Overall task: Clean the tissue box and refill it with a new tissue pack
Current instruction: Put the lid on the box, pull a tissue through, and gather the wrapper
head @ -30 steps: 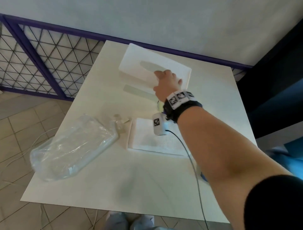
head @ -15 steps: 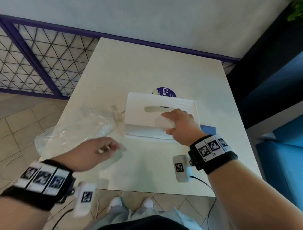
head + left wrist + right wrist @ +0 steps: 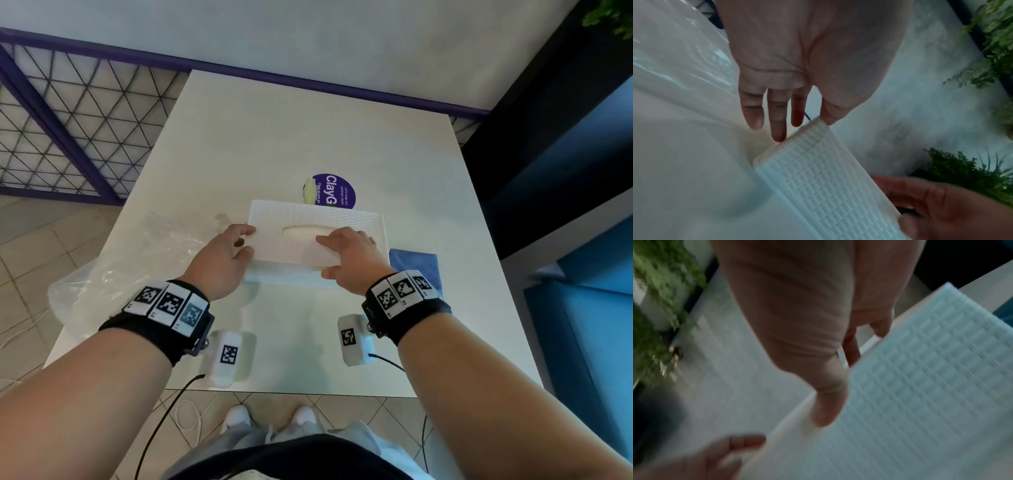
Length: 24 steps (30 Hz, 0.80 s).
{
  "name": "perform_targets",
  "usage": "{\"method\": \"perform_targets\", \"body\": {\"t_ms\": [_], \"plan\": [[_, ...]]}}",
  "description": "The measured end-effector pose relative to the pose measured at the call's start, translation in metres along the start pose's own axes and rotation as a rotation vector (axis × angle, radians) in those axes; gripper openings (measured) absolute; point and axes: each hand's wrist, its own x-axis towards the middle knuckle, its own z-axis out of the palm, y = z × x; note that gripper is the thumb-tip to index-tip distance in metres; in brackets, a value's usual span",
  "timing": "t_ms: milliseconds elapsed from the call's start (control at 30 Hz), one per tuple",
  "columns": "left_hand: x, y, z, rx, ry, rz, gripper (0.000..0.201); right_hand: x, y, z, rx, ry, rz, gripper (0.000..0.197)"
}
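Now mid-table: white tissue box [image 3: 318, 236], textured lid up, oval slot at 12 o'clock of right hand [image 3: 346, 255]. Right hand clamps near long edge, thumb on front wall, fingers curled over top. Left hand [image 3: 222, 263] at box's 9 o'clock end, fingers nearly straight, tips touching short edge, no real grip. Probably light, rigid, slick plastic; best taken at both short ends. Blue cloth [image 3: 416, 262] at 3 o'clock, clear plastic wrapper [image 3: 137, 260] at 9.
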Motion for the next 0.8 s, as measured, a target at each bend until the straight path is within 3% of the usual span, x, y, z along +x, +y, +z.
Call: {"method": "perform_targets", "body": {"t_ms": [133, 300, 467, 700, 800], "plan": [[0.009, 0.009, 0.005, 0.105, 0.011, 0.034, 0.042, -0.002, 0.023, -0.025, 0.23, 0.185, 0.163, 0.047], [0.018, 0.02, 0.013, 0.426, -0.19, -0.045, 0.056, 0.002, 0.052, -0.023, 0.04, -0.031, 0.284, 0.063], [0.026, 0.018, 0.014, 0.518, -0.256, -0.07, 0.065, 0.005, 0.057, -0.022, -0.074, -0.041, 0.275, 0.067], [0.028, 0.036, 0.012, 0.85, -0.305, -0.078, 0.076, 0.01, 0.051, -0.027, -0.262, -0.065, 0.264, 0.056], [0.031, 0.043, 0.007, 0.86, -0.345, -0.097, 0.072, 0.01, 0.049, -0.022, -0.269, -0.053, 0.259, 0.053]]}}
